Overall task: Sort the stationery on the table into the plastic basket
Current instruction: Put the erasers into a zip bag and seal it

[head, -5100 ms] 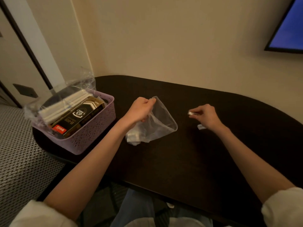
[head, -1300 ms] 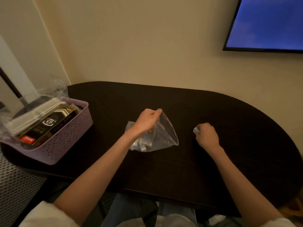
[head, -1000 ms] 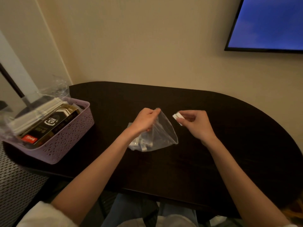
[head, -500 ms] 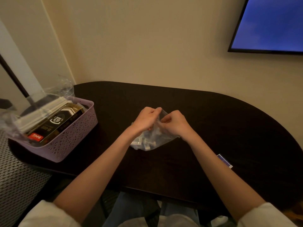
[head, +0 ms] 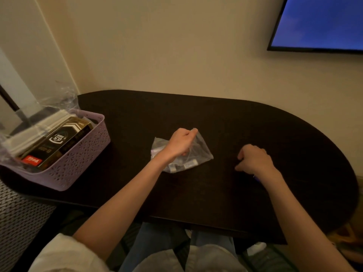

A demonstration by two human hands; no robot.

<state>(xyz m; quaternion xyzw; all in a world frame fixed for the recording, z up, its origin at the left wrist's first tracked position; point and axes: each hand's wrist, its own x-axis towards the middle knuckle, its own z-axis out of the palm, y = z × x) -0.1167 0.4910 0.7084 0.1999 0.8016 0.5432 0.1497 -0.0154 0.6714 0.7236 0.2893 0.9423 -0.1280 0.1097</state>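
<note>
My left hand [head: 180, 143] pinches the top edge of a clear plastic bag [head: 200, 153] in the middle of the dark table [head: 212, 195]. Small white pieces [head: 189, 165] lie in the bag's bottom. My right hand [head: 253, 160] rests knuckles-up on the table to the bag's right, fingers curled under; what lies beneath them is hidden. A sliver of a small blue-white item [head: 255, 176] shows beside that wrist. The lilac plastic basket [head: 84, 154] stands at the table's left end, holding a black-and-gold box [head: 59, 142] and white sticks in clear wrap [head: 29, 134].
The table's back edge meets the beige wall. A wall screen [head: 318, 22] glows blue at the upper right. The basket overhangs the table's left end, above a woven grey surface [head: 19, 222]. My knees show below the front edge.
My right hand brought a small white piece to the bag's mouth, met my left hand there, then moved back right onto the table. My left hand kept hold of the bag.
</note>
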